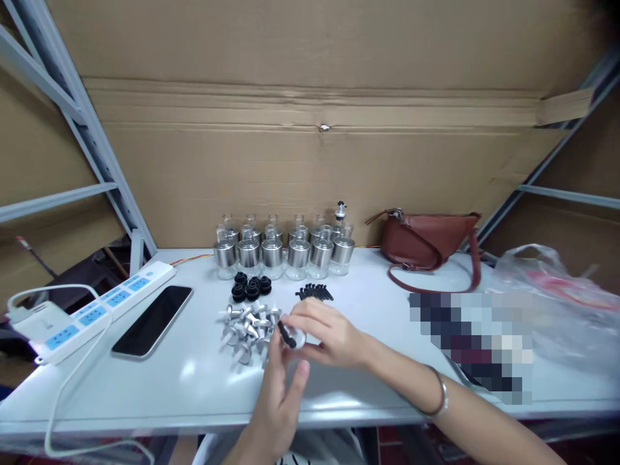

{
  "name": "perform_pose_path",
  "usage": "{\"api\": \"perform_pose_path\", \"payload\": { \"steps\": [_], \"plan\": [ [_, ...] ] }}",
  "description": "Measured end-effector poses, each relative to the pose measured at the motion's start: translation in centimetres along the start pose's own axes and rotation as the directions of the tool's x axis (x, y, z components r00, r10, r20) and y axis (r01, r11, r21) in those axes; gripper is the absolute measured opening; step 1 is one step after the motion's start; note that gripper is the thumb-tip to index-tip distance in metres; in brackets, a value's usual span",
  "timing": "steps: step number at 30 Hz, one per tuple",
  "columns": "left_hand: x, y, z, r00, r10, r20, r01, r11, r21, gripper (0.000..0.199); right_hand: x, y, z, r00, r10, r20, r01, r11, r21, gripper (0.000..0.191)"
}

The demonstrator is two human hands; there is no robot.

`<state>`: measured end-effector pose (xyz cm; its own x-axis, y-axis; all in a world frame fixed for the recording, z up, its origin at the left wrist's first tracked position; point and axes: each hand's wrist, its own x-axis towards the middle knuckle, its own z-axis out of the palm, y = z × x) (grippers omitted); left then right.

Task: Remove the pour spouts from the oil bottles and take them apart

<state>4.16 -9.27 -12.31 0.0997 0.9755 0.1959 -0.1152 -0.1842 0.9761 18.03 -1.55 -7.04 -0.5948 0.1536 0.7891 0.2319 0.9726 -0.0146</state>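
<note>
Above the front half of the table, both hands meet around a silver metal pour spout with a small black piece at its top. My left hand grips it from below, thumb raised. From the right, the fingers of my right hand close on the same spout; their tips are partly hidden. Just left of the hands lies a pile of silver spouts. Behind that pile are several black ribbed stoppers. Small black pieces form a row beyond my right hand.
Glass bottles with silver bands stand in rows at the back; one rear bottle carries a spout. On the left are a phone and a power strip. A brown bag and plastic bag lie right.
</note>
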Motion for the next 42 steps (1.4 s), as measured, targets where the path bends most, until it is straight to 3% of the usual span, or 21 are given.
{"api": "perform_pose_path", "payload": {
  "steps": [4,10,14,17,20,24,31,38,42],
  "plan": [
    [0.0,0.1,-0.2,0.996,-0.028,-0.085,0.021,0.997,-0.076,0.062,0.2,-0.3,0.2,0.993,-0.108,0.038,0.111,0.990,-0.092,0.032],
    [0.0,-0.1,-0.5,0.993,-0.054,-0.107,0.038,0.988,-0.148,0.055,0.3,0.1,-0.3,0.988,-0.121,0.096,0.134,0.981,-0.138,0.024],
    [0.0,-0.5,-0.6,0.985,-0.002,-0.172,-0.019,0.992,-0.121,0.043,0.0,0.3,-0.6,0.995,-0.097,-0.025,0.093,0.988,-0.123,0.037],
    [0.1,-1.0,-0.8,0.991,0.044,-0.123,-0.053,0.996,-0.075,0.039,0.1,0.3,-0.9,0.994,-0.055,-0.093,0.042,0.989,-0.140,0.044],
    [0.1,-1.2,-0.9,0.997,0.028,-0.065,-0.031,0.998,-0.047,0.042,0.2,0.1,-1.3,0.996,-0.081,-0.024,0.073,0.970,-0.230,0.036],
    [0.1,-0.9,-0.6,0.990,0.046,-0.132,-0.059,0.994,-0.094,0.038,0.3,0.1,-1.4,0.996,-0.083,0.012,0.084,0.964,-0.251,0.022],
    [0.3,-1.0,-0.5,0.995,0.015,-0.103,-0.019,0.999,-0.044,0.033,0.0,-0.1,-0.4,0.997,0.044,0.070,-0.024,0.963,-0.270,0.048],
    [-0.1,-0.2,-0.4,0.997,-0.013,-0.079,0.009,0.999,-0.048,0.035,0.0,-0.3,-0.2,0.986,0.105,0.127,-0.068,0.961,-0.268,0.045],
    [0.0,0.0,-1.3,0.998,-0.053,-0.027,0.055,0.996,0.072,0.030,0.2,0.0,-0.5,0.979,0.042,0.201,0.007,0.971,-0.240,0.043]
  ]
}}
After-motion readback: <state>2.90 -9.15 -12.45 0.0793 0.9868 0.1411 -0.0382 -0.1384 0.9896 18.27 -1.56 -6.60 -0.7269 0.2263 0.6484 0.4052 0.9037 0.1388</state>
